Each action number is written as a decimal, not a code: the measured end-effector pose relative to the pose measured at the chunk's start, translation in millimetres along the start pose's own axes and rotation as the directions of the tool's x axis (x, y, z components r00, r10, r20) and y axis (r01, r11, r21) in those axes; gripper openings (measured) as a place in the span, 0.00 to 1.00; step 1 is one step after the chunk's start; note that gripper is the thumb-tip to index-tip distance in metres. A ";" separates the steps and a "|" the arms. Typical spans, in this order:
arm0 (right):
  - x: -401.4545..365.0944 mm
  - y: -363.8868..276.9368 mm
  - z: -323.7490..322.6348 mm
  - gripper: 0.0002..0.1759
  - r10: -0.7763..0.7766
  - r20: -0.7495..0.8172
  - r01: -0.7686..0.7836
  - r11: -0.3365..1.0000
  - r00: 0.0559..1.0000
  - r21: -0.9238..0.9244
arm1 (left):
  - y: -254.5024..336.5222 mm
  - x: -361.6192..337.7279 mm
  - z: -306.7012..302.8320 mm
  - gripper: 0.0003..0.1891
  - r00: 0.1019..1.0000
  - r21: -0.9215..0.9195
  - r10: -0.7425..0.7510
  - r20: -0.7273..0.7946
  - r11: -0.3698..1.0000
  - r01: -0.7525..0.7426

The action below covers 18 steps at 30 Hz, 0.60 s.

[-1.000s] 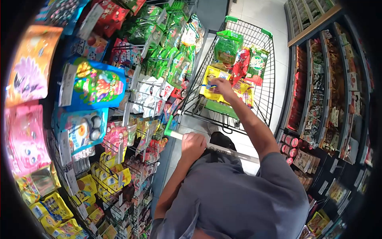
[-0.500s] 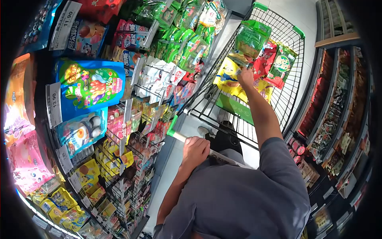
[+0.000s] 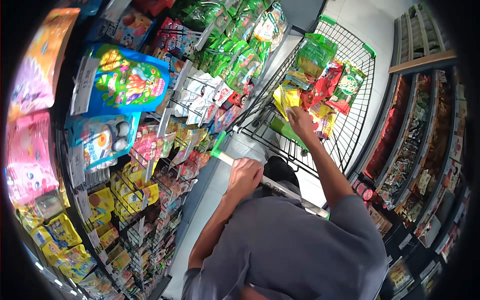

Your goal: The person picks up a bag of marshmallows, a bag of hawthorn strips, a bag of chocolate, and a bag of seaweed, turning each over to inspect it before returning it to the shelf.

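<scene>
My left hand (image 3: 245,176) is wrapped around the handle (image 3: 225,157) of a wire shopping cart (image 3: 367,82). Inside the cart, my right hand (image 3: 300,123) grips the near edge of a yellow snack bag (image 3: 285,98), which is tilted and partly creased; the fingertips are mostly hidden. Beyond that bag stands a large green bag (image 3: 317,52). A red packet (image 3: 327,82) lies in the middle, beside a green-and-red packet (image 3: 350,89) on the right. Another yellow packet (image 3: 326,125) shows just right of my right hand.
Along the left runs a rack hung with bagged sweets, among them a blue bag (image 3: 131,80) and green bags (image 3: 242,65). Shelves of packaged goods (image 3: 407,155) line the right. Pale floor tiles (image 3: 350,15) show around the cart.
My right hand has drawn back toward me and left, and the yellow bag has tilted and folded with it. The red packet shows more fully. My left hand stays on the handle.
</scene>
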State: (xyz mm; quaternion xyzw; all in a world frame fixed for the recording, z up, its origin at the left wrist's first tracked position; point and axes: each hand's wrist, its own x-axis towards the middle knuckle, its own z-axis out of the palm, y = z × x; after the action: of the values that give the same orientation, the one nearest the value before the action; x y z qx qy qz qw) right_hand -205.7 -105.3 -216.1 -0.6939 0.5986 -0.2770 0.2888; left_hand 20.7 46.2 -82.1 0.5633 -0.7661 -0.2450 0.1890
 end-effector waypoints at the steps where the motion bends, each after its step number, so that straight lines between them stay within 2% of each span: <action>1: -4.1 -26.7 -23.8 0.09 -0.045 0.019 0.044 0.999 0.999 0.013 | -0.9 -0.1 -0.3 0.07 0.999 -0.057 -0.004 -0.047 0.998 0.002; 2: -8.7 -50.0 -45.9 0.09 -0.054 0.010 0.054 0.999 0.998 0.001 | -1.8 -0.6 -0.3 0.09 0.996 -0.117 -0.010 -0.092 0.993 -0.001; 3: -14.2 -72.7 -67.3 0.10 -0.058 0.005 0.058 0.998 0.998 0.037 | -4.8 -2.6 -1.3 0.14 0.994 -0.148 -0.107 -0.010 0.984 0.105; 4: -20.7 -95.6 -86.5 0.11 -0.062 0.003 0.062 0.996 0.998 0.072 | -8.7 -4.4 -1.0 0.14 0.995 -0.155 -0.099 -0.022 0.983 0.094; 5: -28.1 -120.3 -102.5 0.11 -0.017 -0.008 0.019 0.969 1.000 0.248 | -12.9 -5.2 0.3 0.15 0.978 -0.319 -0.199 -0.065 0.933 0.168; 6: -35.2 -140.9 -116.7 0.12 0.028 -0.008 -0.022 0.909 1.000 0.416 | -15.6 -6.0 0.2 0.16 0.950 -0.480 -0.301 -0.087 0.848 0.225; 7: -41.1 -152.2 -130.9 0.11 0.062 0.059 -0.079 0.921 0.996 0.381 | -17.0 -7.2 -1.6 0.19 0.892 -0.665 -0.452 0.020 0.660 0.349; 8: -47.6 -166.1 -140.1 0.11 0.040 0.058 -0.063 0.881 0.997 0.469 | -29.8 -9.0 6.3 0.25 0.906 -0.748 -0.424 -0.007 0.603 0.277; 10: -59.3 -199.3 -169.0 0.11 -0.039 0.200 -0.071 0.854 0.979 0.515 | -34.4 -12.7 -1.7 0.35 0.922 -0.861 -0.380 -0.071 0.491 0.136; 11: -64.9 -217.5 -179.4 0.10 -0.038 0.264 -0.128 0.803 0.964 0.582 | -36.4 -17.0 -7.8 0.35 0.920 -0.865 -0.382 -0.086 0.488 0.121; 12: -68.0 -224.5 -182.7 0.10 -0.050 0.266 -0.118 0.808 0.963 0.577 | -33.8 -21.4 -19.9 0.39 0.923 -0.855 -0.372 -0.102 0.507 0.109; 13: -68.9 -227.9 -186.6 0.08 -0.101 0.353 -0.163 0.748 0.930 0.644 | -28.5 -27.9 -34.1 0.44 0.925 -0.844 -0.361 -0.117 0.527 0.099; 14: -69.2 -231.7 -187.6 0.07 -0.159 0.431 -0.217 0.682 0.888 0.699 | -21.3 -37.6 -50.1 0.44 0.923 -0.845 -0.363 -0.128 0.526 0.090; 15: -69.6 -234.5 -182.4 0.08 -0.190 0.438 -0.233 0.630 0.879 0.741 | -10.6 -48.5 -69.4 0.41 0.941 -0.935 -0.339 0.014 0.328 0.132; 16: -71.3 -240.3 -174.9 0.08 -0.202 0.438 -0.223 0.635 0.876 0.740 | -6.7 -59.5 -81.2 0.39 0.949 -0.976 -0.280 0.144 0.119 0.183; 17: -73.0 -247.1 -165.5 0.10 -0.110 0.455 -0.354 0.478 0.884 0.804 | -14.7 -74.7 -78.2 0.37 0.941 -0.978 -0.274 0.197 0.013 0.208; 18: -74.6 -250.1 -155.3 0.13 -0.020 0.488 -0.462 0.294 0.872 0.837 | -17.2 -88.2 -76.1 0.37 0.943 -0.981 -0.279 0.184 0.014 0.195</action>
State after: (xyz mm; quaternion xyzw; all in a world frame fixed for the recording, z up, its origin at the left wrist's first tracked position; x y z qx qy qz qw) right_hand -161.0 -13.0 69.8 -0.3451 0.3434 -0.3746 0.7891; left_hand 102.9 113.8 -31.9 0.4070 -0.2784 -0.7111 0.5011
